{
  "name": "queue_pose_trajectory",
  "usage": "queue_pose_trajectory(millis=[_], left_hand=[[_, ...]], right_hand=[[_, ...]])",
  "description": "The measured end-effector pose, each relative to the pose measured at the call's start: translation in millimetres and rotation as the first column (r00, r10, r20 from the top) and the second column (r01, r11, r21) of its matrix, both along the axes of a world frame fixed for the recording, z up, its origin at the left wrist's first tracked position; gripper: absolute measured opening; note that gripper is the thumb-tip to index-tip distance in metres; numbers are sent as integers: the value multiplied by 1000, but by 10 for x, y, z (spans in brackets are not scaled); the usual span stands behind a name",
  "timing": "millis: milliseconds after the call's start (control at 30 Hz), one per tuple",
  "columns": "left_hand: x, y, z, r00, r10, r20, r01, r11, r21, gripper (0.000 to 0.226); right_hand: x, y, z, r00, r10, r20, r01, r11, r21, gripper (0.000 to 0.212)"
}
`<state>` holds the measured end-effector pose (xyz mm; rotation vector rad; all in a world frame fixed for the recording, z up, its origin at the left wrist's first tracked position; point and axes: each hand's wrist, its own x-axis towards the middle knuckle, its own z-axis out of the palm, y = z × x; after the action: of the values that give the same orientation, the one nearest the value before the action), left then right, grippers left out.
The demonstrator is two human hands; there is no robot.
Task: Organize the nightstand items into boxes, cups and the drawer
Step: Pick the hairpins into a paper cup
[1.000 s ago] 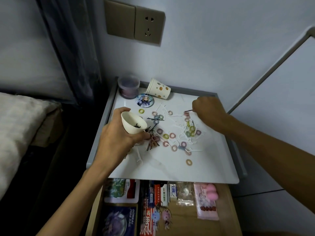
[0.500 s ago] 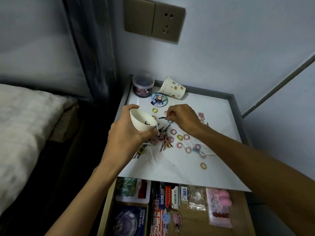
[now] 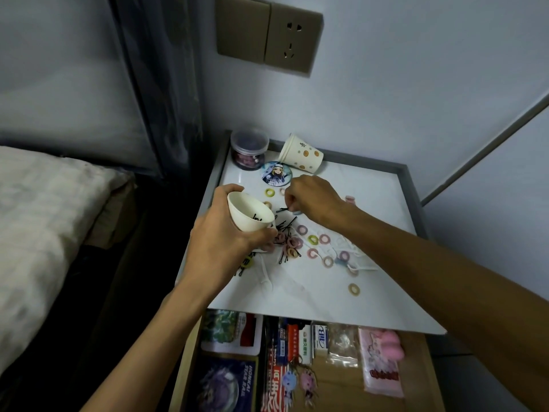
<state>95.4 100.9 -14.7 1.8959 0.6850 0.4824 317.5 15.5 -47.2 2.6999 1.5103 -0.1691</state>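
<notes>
My left hand point(image 3: 219, 242) grips a white paper cup point(image 3: 248, 214), tilted toward the right, with a few black hairpins inside. My right hand point(image 3: 312, 199) is just right of the cup's mouth, fingertips pinched on a black hairpin point(image 3: 282, 209) above the nightstand top point(image 3: 371, 298). Below the hands lie more black hairpins point(image 3: 286, 255) and several small coloured hair rings point(image 3: 312, 239) scattered over the white surface. The drawer point(image 3: 416, 352) under the top stands open.
A spotted paper cup point(image 3: 301, 154) lies on its side at the back, beside a clear lidded jar point(image 3: 249, 150) and a round picture badge point(image 3: 277, 173). The drawer holds packets, booklets and keychains point(image 3: 300, 379). A bed point(image 3: 38, 233) lies left; a wall socket point(image 3: 292, 40) is above.
My right hand moved left from the right part of the top to the hairpins beside the cup and pinched one. The left hand kept holding the cup.
</notes>
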Motion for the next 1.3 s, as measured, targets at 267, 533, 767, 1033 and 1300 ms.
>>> queue_pose_trajectory(millis=[267, 533, 767, 1033, 1300], left_hand=[[-47, 40, -10, 1000, 7, 1, -7, 1000, -8, 78], [-70, 35, -22, 1000, 2, -7, -2, 1000, 2, 78], [-97, 58, -30, 1000, -7, -17, 7, 1000, 20, 81], [-101, 28, -57, 997, -42, -63, 46, 997, 69, 78], [-71, -43, 6, 995, -86, -41, 89, 993, 81, 77]], right_hand=[[-59, -53, -61, 957, 148, 251, -104, 978, -183, 22], [-162, -106, -150, 933, 100, 347, -37, 982, -185, 34], [-17, -134, -30, 995, -30, 92, 23, 996, 81, 23], [-382, -156, 779, 884, 119, -453, 75, 918, 388, 11], [-788, -36, 923, 861, 304, -408, -210, 943, 259, 14]])
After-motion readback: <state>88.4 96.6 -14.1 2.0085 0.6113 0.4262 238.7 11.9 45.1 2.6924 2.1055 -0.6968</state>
